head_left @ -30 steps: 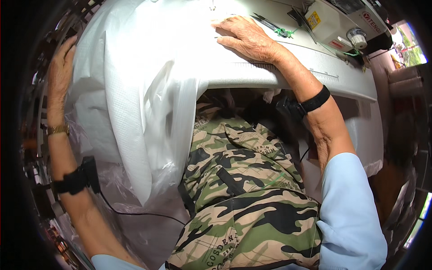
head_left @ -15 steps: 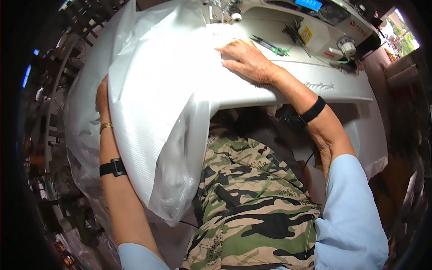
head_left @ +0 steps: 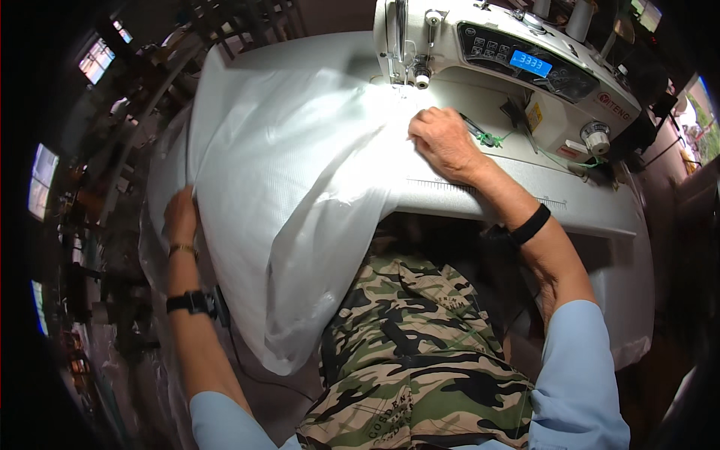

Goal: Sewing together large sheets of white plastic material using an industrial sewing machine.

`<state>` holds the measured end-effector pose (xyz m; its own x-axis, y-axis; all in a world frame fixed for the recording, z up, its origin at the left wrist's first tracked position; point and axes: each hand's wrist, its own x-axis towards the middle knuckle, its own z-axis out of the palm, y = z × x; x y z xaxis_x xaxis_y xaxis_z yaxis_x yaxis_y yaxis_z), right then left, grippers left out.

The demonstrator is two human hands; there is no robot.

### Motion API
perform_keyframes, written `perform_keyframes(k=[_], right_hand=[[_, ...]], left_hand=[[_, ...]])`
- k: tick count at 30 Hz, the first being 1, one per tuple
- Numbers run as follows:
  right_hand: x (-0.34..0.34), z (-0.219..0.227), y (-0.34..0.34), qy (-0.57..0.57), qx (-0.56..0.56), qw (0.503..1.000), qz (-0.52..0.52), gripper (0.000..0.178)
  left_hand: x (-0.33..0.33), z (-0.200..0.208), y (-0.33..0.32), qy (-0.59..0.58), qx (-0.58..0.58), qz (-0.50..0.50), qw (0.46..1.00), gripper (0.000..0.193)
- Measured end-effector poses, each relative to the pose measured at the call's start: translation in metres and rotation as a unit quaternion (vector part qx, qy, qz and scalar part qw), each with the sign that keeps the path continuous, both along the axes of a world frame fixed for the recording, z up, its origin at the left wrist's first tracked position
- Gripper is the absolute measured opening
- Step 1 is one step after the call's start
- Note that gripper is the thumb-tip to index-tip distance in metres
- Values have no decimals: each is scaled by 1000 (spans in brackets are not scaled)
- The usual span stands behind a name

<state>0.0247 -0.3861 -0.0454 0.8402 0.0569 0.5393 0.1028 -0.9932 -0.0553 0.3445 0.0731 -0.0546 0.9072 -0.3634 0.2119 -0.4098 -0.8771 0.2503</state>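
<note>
A large white plastic-like sheet (head_left: 247, 172), partly translucent, is spread over the sewing machine bed and hangs down in front of it. At the sheet's left edge, my left hand (head_left: 181, 216) is closed on the material, its fingertips partly hidden. My right hand (head_left: 448, 142) rests on the bed just in front of the needle area (head_left: 405, 81), its curled fingers pinching the sheet's right edge. Bright lamp light washes out the sheet by those fingers. A loose translucent fold (head_left: 315, 262) droops between my arms, over the table's front edge. The sewing machine (head_left: 480, 45) stands behind.
Dark thread snips (head_left: 471, 126) with green thread lie right of my right hand. A printed ruler scale (head_left: 442, 185) runs along the bed's front. The machine's handwheel-like dial (head_left: 596, 138) and thread spools (head_left: 580, 20) are at the right. Camouflage cloth (head_left: 420, 352) covers my lap.
The view has shifted, bringing more of the machine into sight. The sheet's front fold now reaches up toward my right hand, whose fingers are more curled. My left hand stays at the left edge.
</note>
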Motion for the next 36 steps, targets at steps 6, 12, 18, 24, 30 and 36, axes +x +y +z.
perform_keyframes(k=[6,12,18,24,30,36], right_hand=[[4,6,-35,41,58,997,-36,2],[-11,18,11,-38,50,998,13,12],[-13,-7,118,31,58,994,88,48],[24,-8,133,-133,175,961,171,44],[-48,-28,151,-69,11,974,214,33],[-48,-94,201,261,52,929,257,40]], left_hand=[[-113,-25,73,119,205,-196,951,22],[-132,51,33,-43,286,-51,956,23],[-268,109,-81,-53,-48,-412,909,34],[-333,19,-127,82,76,-473,874,45],[-216,-15,-11,-33,78,-339,937,50],[-85,-4,6,-359,550,-212,724,67]])
